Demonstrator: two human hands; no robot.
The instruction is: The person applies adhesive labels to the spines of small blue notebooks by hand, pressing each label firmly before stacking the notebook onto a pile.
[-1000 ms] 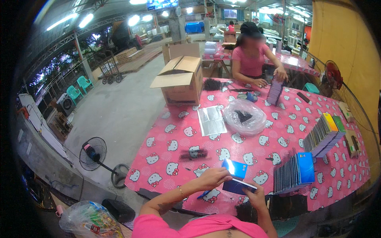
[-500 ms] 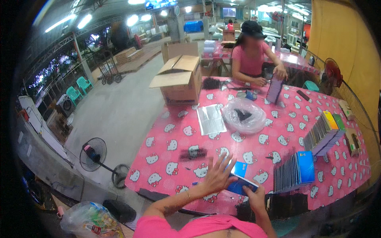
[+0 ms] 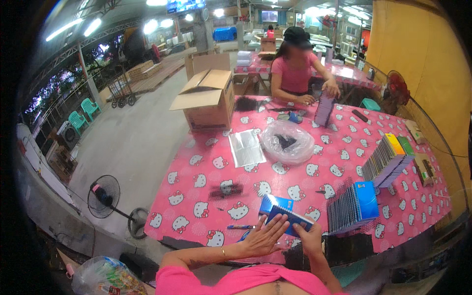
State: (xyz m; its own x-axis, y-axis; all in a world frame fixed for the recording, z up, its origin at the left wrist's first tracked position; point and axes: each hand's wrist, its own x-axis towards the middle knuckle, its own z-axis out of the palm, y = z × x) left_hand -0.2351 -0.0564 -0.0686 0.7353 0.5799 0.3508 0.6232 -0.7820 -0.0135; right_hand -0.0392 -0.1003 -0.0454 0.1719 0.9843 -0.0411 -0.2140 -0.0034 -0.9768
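My right hand [image 3: 309,238] grips a small dark-blue notebook [image 3: 294,219] by its right end, the thumb on top. My left hand [image 3: 268,236] is open, its outstretched fingers lying flat against the notebook's left part. Under it, a brighter blue notebook [image 3: 278,202] rests on the table and is partly covered. A pen [image 3: 240,227] lies left of my left fingers. To the right of my right hand stands a tight row of blue spiral notebooks [image 3: 365,200], their wire bindings showing.
The table [image 3: 196,162] has a pink cartoon-patterned cover. Black binding wires [image 3: 226,191], a clear sheet [image 3: 247,147], a plastic bag [image 3: 287,142] and an open carton [image 3: 209,101] lie about. Yellow-covered notebooks [image 3: 386,160] stand at right. Across, a person [image 3: 296,73] handles a purple-edged stack [image 3: 324,109].
My left hand has come down from its raised position onto the dark-blue notebook. The view has shifted slightly, and the lower notebook shows more clearly.
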